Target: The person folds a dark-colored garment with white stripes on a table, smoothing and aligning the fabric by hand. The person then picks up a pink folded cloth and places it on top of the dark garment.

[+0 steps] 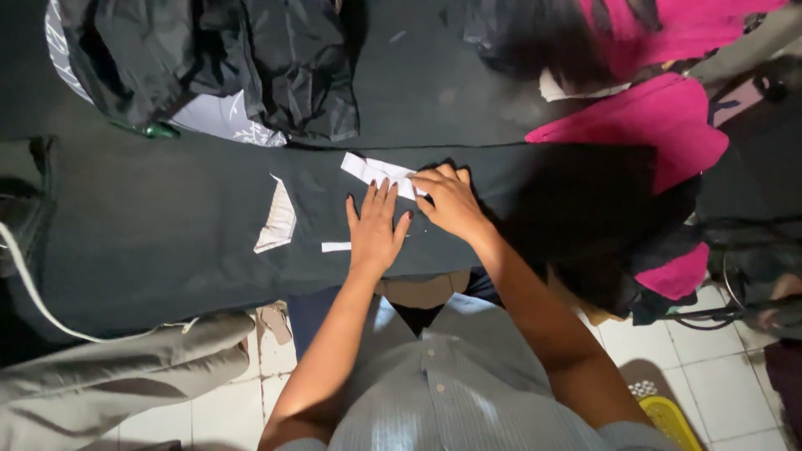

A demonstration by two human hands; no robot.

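Two bare hands work on a long stretch of black cloth (192, 242) spread across the table. The left hand (375, 230) lies flat on it, palm down, fingers stretched out and a little apart, gripping nothing, just pressing the fabric. The right hand (451, 200) sits just beside it, to its right and a touch farther from the person, with fingers bent and their tips resting on the near end of a white paper strip (376, 171); whether they pinch the strip or only hold it down I cannot tell. That strip lies slanted on the black cloth, running up and away to the left from the right hand's fingertips.

A small white scrap (336, 246) rests on the cloth just left of the left wrist. Farther left, well apart from both hands, lies a larger white paper piece (277, 221), roughly wedge shaped with one edge curled up. At the far side of the table a dark shiny garment (251, 67) is bunched in a heap over something pale and patterned. To the right, bright pink fabric (660, 117) spreads out, partly under more dark cloth. A white cord (33, 292) curves across the left end of the black cloth. Near the left edge, a grey sleeve (117, 376) of another person reaches in low. Pale floor tiles (718, 367) show below, with a yellow object (668, 418) at the bottom right
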